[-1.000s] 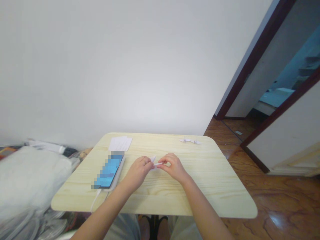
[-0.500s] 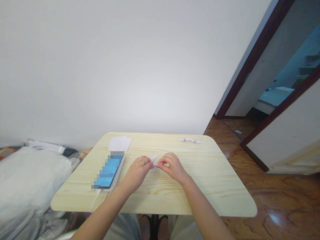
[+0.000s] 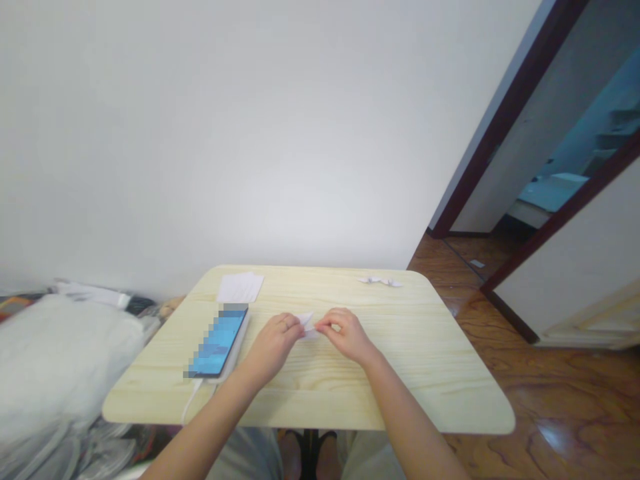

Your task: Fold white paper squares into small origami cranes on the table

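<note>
Above the middle of a pale pine tabletop (image 3: 400,393), a small piece of folded white paper (image 3: 307,325) sits between the person's two hands. Its narrow, sharp tip points away from the person, toward the far table edge and slightly right, so its long axis runs roughly front to back. The crisp, thin folds are too small and blurred to make out fully. The left hand (image 3: 273,345) is curled and closed around the paper's left side, and the right hand (image 3: 346,335) pinches its right side between thumb and bent forefinger. Whether the paper touches the table cannot be told.

Left of the hands, a smartphone (image 3: 219,343) with a pixelated blue screen lies at a slant on a white slab, a white cable (image 3: 193,397) trailing toward the near edge. Beyond it is a small stack of white paper sheets (image 3: 240,287). Two tiny folded paper figures (image 3: 380,282) lie near the far edge. Grey-white bedding (image 3: 60,360) bulges beside the table, and a glossy wooden floor (image 3: 500,393) spreads to the right, toward a dark-framed doorway (image 3: 505,127).
</note>
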Available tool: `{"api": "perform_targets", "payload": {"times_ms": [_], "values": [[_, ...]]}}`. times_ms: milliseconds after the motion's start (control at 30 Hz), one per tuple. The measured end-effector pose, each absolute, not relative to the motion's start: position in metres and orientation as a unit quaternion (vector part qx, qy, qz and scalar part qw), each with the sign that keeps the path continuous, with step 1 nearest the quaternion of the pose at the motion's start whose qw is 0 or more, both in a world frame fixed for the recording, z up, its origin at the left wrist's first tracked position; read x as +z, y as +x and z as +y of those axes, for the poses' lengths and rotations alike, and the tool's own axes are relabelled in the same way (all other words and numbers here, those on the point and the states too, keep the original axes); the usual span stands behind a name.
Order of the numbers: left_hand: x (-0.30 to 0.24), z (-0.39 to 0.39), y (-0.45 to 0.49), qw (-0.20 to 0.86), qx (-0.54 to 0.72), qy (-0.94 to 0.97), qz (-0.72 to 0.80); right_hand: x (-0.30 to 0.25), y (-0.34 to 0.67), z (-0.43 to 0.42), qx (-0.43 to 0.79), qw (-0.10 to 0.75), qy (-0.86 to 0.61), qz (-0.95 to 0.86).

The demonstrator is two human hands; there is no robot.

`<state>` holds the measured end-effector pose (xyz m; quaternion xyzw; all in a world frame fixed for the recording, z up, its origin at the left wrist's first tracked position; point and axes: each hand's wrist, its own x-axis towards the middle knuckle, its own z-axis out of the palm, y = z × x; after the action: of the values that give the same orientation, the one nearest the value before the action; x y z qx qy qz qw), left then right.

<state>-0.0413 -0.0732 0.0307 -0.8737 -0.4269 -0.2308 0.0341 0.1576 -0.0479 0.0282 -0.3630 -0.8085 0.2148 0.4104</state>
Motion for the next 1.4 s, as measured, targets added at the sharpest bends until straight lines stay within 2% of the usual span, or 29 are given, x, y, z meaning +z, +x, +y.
{"api": "perform_targets", "payload": {"times_ms": [267,533,1133,1400], "values": [[0.037,-0.079,-0.039,-0.047,-0.232,-0.861,-0.451,0.034,0.153,-0.054,0.170,0.405,-0.340,-0.831],[0.031,-0.079,-0.033,-0.082,-0.337,-0.802,-0.487,0.031,0.154,-0.052,0.149,0.405,-0.326,-0.841],[0.045,-0.079,-0.033,-0.046,-0.272,-0.821,-0.499,0.032,0.157,-0.049,0.153,0.416,-0.324,-0.835],[0.037,-0.073,-0.050,-0.079,-0.364,-0.744,-0.555,0.026,0.162,-0.043,0.193,0.474,-0.365,-0.778]]}}
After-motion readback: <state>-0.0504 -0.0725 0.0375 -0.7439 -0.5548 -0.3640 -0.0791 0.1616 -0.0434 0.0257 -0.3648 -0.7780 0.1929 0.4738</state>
